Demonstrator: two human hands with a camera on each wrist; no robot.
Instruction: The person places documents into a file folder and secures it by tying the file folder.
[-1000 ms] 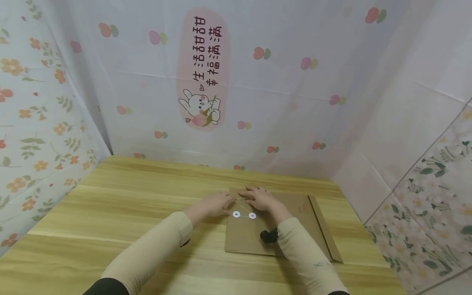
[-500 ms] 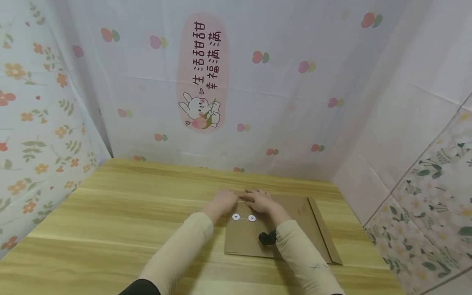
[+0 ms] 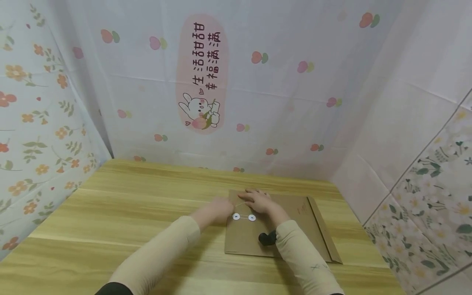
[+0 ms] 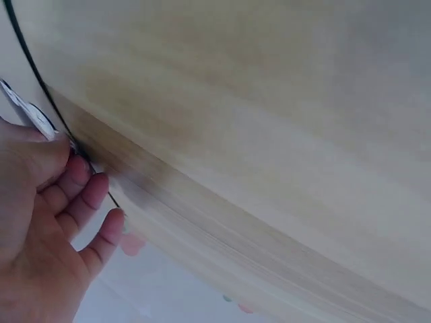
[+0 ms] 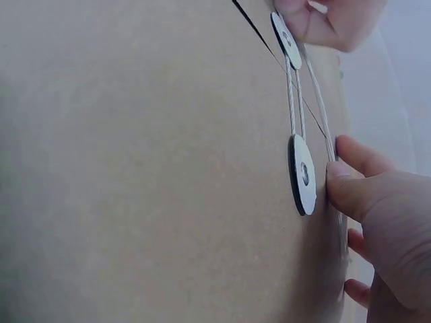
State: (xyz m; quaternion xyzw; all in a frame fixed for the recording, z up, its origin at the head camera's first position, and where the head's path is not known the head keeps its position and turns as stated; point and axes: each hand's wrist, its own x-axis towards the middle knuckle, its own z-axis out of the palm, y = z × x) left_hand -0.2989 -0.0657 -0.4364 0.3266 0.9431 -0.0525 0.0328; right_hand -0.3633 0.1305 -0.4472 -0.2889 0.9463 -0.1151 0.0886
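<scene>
A brown kraft string-tie envelope (image 3: pixel 243 239) lies on the table. Two white paper discs, the left disc (image 3: pixel 236 216) and the right disc (image 3: pixel 252 218), sit on it with strands of pale string between them. My left hand (image 3: pixel 220 209) is at the envelope's left edge, thumb and forefinger pinching the string beside the left disc (image 5: pixel 286 42). From there the string (image 5: pixel 318 94) runs to my right hand (image 3: pixel 258 200). That hand rests on the envelope with its fingers spread, the thumb (image 5: pixel 347 195) pressing at the string near the right disc (image 5: pixel 304 175).
The wood-grain table (image 3: pixel 147 184) reaches back to a white curtain (image 3: pixel 287 82) with fruit prints. Floral cloth (image 3: pixel 33 102) hangs on the left. A dark rounded object (image 3: pixel 266 238) shows at my right wrist, over the envelope.
My left hand swung right, across above the discs, then came back left and nearer to the left disc. Two strands now show between the discs. My right hand has stayed in place.
</scene>
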